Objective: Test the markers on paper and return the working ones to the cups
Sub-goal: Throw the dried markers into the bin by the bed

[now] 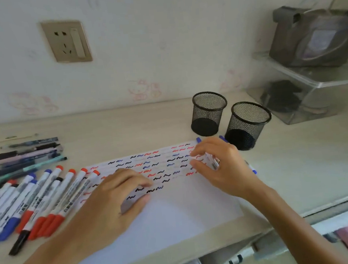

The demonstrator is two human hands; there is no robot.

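Right hand point(216, 166) pinches blue markers point(212, 162); left hand point(120, 197) presses paper point(176, 211). Loose bundle could scatter short of the cups point(246, 125).

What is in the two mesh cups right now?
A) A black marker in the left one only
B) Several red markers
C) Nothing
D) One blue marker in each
C: through the mesh of both cups only the dark bases show, and the markers lie in a row on the desk, left of the paper.
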